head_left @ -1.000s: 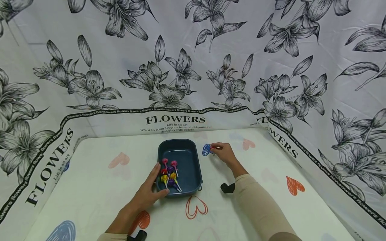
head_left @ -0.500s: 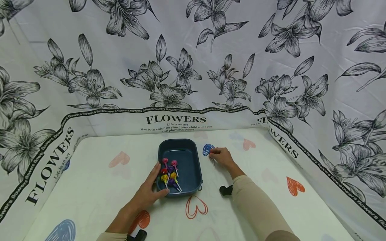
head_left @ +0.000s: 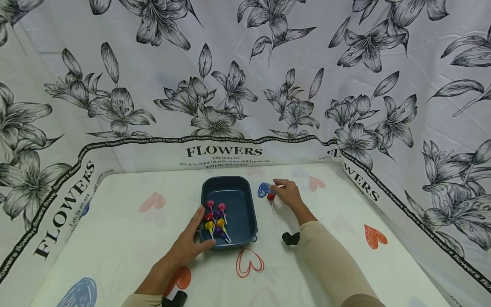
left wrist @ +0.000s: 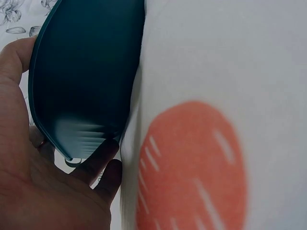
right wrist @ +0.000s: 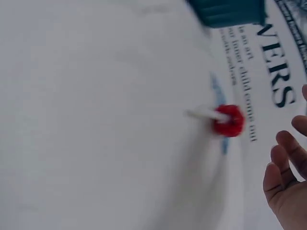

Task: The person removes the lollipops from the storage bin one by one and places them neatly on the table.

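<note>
Several wrapped lollipops (head_left: 217, 224), pink, red, yellow and purple, lie in the near left part of a dark blue container (head_left: 242, 211). My left hand (head_left: 186, 245) holds that container at its near left corner, thumb on the near side and fingers along the left wall. In the left wrist view, fingers (left wrist: 98, 160) rest against the container's outer wall (left wrist: 86, 72). A red lollipop (head_left: 271, 197) lies on the tablecloth right of the container, its white stick toward me. Just beyond it, my right hand (head_left: 289, 194) hovers with parted fingers and nothing in them.
The white tablecloth (head_left: 307, 264) carries printed hearts, including a blue one (head_left: 264, 190) beside the red lollipop. A white cloth with black flowers (head_left: 215, 102) hangs behind and along both sides. A small ring (head_left: 255, 239) sits at the container's near right corner.
My right hand set the red lollipop down on the tablecloth, let it go and drew slightly away from it. The left hand and the container stayed in place.
</note>
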{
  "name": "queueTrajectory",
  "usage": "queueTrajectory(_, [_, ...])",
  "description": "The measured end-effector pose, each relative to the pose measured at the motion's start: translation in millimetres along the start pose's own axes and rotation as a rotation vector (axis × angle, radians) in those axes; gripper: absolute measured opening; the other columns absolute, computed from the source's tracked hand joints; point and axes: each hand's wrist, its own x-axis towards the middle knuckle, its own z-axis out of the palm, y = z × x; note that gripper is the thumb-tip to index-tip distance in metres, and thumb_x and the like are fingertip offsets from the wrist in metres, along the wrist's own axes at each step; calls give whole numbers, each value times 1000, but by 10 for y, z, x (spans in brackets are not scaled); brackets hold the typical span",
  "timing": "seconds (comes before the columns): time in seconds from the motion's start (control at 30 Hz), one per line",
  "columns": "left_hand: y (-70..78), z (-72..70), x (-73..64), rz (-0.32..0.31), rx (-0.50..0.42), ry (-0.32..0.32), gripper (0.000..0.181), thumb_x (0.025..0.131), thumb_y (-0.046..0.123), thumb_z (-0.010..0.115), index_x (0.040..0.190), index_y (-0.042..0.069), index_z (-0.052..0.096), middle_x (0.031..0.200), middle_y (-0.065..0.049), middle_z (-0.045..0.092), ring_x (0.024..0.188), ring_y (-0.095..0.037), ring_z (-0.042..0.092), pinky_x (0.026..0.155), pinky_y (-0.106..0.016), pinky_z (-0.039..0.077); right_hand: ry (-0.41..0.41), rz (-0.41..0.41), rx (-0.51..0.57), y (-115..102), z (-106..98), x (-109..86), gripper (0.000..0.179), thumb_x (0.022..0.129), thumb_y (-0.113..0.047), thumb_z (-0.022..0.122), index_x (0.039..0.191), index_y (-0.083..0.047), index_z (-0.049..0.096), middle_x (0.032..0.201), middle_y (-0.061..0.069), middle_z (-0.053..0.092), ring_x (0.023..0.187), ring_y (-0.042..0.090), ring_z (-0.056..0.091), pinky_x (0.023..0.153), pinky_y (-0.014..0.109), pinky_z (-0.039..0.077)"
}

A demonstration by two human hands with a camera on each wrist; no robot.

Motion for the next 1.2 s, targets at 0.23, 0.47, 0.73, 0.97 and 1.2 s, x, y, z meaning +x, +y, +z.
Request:
queueTrajectory(0.23, [-22, 4, 5, -6, -22, -5, 90, 73, 37, 68, 140, 28, 8, 142, 14, 2, 129, -18, 4, 97, -53, 12, 64, -142, 131, -438, -312, -25, 43, 78, -45, 58, 115, -22, 56, 107, 0, 54, 91, 16, 50, 67, 36, 45])
queueTrajectory(0.47, [-12, -1, 7, -16, -27, -11, 91, 73, 37, 68, 140, 29, 8, 142, 16, 1, 129, -19, 4, 96, -54, 13, 72, -392, 322, -1109, -525, -212, 34, 85, -19, 57, 118, -14, 53, 105, 10, 53, 90, 25, 48, 75, 41, 40])
queueTrajectory(0.73, [-2, -1, 10, -28, -17, -11, 92, 72, 37, 68, 140, 29, 7, 143, 15, 0, 129, -20, 4, 96, -54, 13, 61, -593, 468, -1708, -585, -418, 37, 83, 0, 54, 119, 2, 48, 105, 25, 49, 86, 35, 46, 71, 39, 41])
queueTrajectory(0.97, [-1, -6, 7, -22, -23, -22, 92, 73, 37, 68, 140, 27, 6, 143, 15, 0, 129, -20, 3, 96, -55, 12, 5, -654, 518, -1905, -431, -423, 38, 83, 2, 53, 120, 5, 45, 107, 27, 47, 86, 34, 46, 71, 38, 42])
queueTrajectory(1.2, [6, -9, -4, -26, -20, -14, 92, 72, 38, 68, 140, 27, 7, 142, 17, 0, 129, -20, 4, 95, -56, 12, 0, -661, 549, -1968, -180, -332, 38, 84, -1, 53, 120, 4, 46, 107, 27, 48, 87, 34, 46, 72, 41, 42])
